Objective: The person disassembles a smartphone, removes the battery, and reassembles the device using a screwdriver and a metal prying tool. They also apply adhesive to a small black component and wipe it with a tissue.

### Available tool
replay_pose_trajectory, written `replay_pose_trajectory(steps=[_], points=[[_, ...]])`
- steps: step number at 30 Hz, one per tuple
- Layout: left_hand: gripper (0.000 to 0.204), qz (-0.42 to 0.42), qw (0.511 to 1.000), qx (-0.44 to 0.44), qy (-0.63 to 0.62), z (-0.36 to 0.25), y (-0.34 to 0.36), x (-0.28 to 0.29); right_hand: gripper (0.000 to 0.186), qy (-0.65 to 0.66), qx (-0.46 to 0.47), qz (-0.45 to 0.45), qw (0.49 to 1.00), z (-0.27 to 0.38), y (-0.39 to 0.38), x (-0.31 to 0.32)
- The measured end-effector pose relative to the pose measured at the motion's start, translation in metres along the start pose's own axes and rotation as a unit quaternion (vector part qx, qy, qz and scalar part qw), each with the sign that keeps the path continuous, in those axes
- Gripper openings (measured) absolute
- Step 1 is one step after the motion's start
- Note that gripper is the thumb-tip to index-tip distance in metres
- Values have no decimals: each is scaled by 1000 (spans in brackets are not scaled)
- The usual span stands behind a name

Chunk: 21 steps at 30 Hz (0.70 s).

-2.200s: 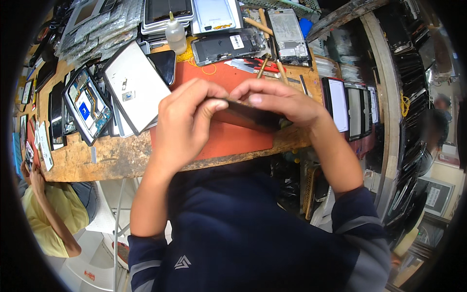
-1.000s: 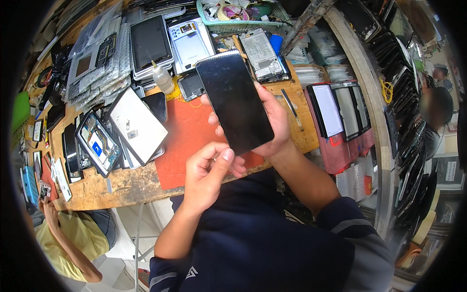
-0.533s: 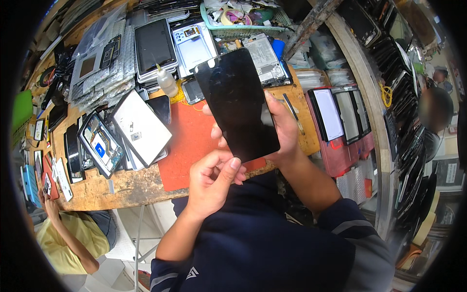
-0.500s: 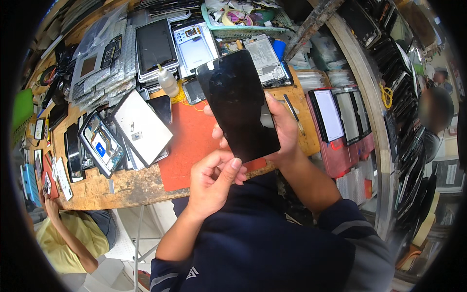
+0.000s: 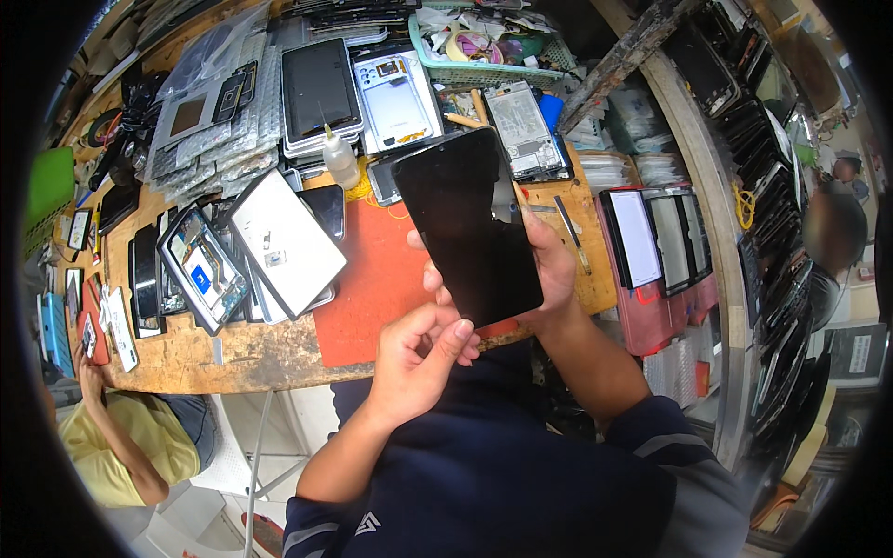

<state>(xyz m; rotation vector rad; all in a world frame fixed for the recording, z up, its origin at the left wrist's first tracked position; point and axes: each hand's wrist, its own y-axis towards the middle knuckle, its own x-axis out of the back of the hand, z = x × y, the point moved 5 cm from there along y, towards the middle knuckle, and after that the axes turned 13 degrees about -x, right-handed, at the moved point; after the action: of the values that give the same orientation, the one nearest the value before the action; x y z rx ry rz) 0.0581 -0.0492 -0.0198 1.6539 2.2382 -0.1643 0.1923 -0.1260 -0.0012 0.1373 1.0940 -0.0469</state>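
Note:
A black smartphone (image 5: 473,228) with a dark, glossy screen is held up at a tilt above the orange-red mat (image 5: 358,279). My right hand (image 5: 551,265) wraps round it from behind, thumb along the right edge and fingertips showing past the left edge. At the phone's bottom left corner, my left hand (image 5: 419,353) is closed with thumb and index finger pinching the edge. Left of the mat lie a white flat panel (image 5: 286,246) and an opened device with its circuit board (image 5: 200,270) exposed. A clear needle-tipped bottle (image 5: 341,163) stands behind the mat.
Stacked bubble-wrapped parcels (image 5: 219,130), tablets (image 5: 321,88) and a green basket (image 5: 493,67) fill the back of the wooden bench. Tweezers (image 5: 573,234) lie at right. A wooden beam (image 5: 633,60) slants overhead. At far left another person's hand (image 5: 90,381) touches the bench edge.
The view has shifted slightly, so the bench appears farther right and lower. The phone's top edge has tilted a little, and the pale tab seen there is no longer visible. Both hands keep their grip.

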Motion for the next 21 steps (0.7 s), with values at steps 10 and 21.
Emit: replay_pose_trajectory(steps=[10, 21], points=[[16, -41, 998, 8, -45, 4, -6, 6, 76, -17, 14, -36, 999, -5, 5, 9], [23, -87, 986, 39, 138, -1, -9, 27, 57, -290, 13, -260, 921, 2, -3, -9]])
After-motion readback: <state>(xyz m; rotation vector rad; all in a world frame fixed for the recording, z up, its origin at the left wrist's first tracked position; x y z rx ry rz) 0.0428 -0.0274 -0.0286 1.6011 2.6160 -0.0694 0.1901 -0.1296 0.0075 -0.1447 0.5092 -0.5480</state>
